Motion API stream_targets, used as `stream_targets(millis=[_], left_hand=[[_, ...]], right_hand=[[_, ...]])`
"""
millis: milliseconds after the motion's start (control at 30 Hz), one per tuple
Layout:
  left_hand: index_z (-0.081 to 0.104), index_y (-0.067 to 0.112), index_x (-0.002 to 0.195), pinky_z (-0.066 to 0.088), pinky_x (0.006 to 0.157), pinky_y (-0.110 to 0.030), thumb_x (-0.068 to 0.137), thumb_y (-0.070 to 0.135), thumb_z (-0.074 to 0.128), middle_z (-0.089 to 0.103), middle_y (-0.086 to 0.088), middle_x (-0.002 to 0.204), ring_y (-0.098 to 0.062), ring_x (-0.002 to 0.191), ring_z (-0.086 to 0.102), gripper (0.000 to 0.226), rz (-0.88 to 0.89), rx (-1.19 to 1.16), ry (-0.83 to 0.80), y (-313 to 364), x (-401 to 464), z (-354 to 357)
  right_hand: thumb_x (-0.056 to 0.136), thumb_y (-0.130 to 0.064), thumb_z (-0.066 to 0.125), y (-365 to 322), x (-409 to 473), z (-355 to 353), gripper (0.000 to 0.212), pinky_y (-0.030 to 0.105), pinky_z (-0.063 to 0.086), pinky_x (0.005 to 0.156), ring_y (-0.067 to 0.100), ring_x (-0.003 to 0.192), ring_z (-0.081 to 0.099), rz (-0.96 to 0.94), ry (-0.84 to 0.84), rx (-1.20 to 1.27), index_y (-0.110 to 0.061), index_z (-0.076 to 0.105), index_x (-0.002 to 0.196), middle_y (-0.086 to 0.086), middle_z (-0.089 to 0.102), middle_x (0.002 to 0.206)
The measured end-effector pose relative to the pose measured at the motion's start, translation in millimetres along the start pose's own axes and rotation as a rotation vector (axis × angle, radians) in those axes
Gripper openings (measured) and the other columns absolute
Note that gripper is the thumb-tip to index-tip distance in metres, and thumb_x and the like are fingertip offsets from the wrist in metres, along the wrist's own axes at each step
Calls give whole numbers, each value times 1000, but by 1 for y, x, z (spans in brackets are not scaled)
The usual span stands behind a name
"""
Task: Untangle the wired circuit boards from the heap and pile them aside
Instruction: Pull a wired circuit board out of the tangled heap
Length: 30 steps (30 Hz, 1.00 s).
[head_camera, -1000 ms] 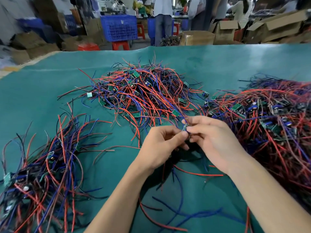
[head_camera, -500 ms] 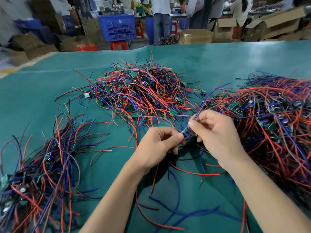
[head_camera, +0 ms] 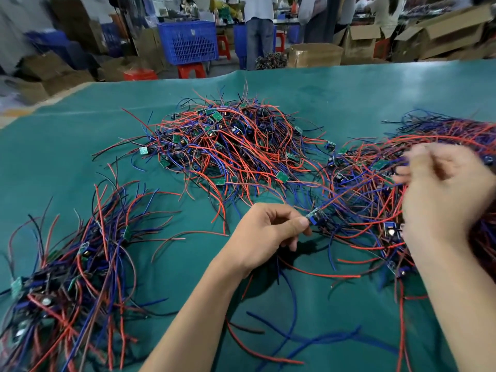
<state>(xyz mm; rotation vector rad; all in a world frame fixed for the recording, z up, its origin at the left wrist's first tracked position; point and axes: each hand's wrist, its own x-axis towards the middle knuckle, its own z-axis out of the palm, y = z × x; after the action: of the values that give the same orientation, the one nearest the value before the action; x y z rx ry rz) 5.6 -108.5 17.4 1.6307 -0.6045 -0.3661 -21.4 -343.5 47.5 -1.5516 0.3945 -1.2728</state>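
— So where is the left hand (head_camera: 271, 232) at this moment?

— Low in the middle of the green desk (head_camera: 80, 146). Thumb and forefinger pinch a small circuit board (head_camera: 314, 217); the other fingers are curled under. Red and blue wires run from that board off to the right, into the heap on the right (head_camera: 375, 189).

— And the right hand (head_camera: 442, 194)?

— Raised over that right-hand heap and badly blurred. Its fingers look bent, with wires around them, but I cannot tell whether it grips any of them.

— How many heaps are there?

— Three show. The middle heap (head_camera: 230, 149) lies further back, a dense tangle of red, blue and black wires with little green boards poking out along its edges. The right one reaches the frame's edge, partly behind the right hand. The pile at the left (head_camera: 67, 269) is looser, its wires fanned out toward the middle, with boards clustered at its near-left end.

— Anything loose near the arms?

— A few red and blue wires lie on the desk between and under the forearms.

— Beyond the desk?

— A blue plastic crate (head_camera: 188, 41) on red stools, cardboard boxes (head_camera: 315, 56), and people standing, all out of focus.
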Motion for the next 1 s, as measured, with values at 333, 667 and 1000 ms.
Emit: stream_targets(millis=[333,667,1000], left_hand=[[68,17,76,35,49,-16,99,18,58,62,-2,61,-6,51,46,26,39,-106,141,-1,1,1],[71,4,83,35,51,-13,99,13,55,62,-2,55,-4,47,48,25,5,-86,24,3,0,1],[71,1,88,41,57,-14,99,9,55,68,0,66,-5,61,57,20,-35,3,-16,4,-2,3]], right_hand=[[74,-57,71,-25,-61,25,32,34,52,62,4,63,65,64,-865,-131,-30,79,87,-9,76,76],[76,-45,75,-19,-57,25,15,36,59,73,5,65,67,-12,-553,-88,-31,76,81,-11,74,73],[78,-48,71,-89,-3,5,8,21,46,58,-3,56,57,39,-175,178,-42,73,73,-20,65,64]])
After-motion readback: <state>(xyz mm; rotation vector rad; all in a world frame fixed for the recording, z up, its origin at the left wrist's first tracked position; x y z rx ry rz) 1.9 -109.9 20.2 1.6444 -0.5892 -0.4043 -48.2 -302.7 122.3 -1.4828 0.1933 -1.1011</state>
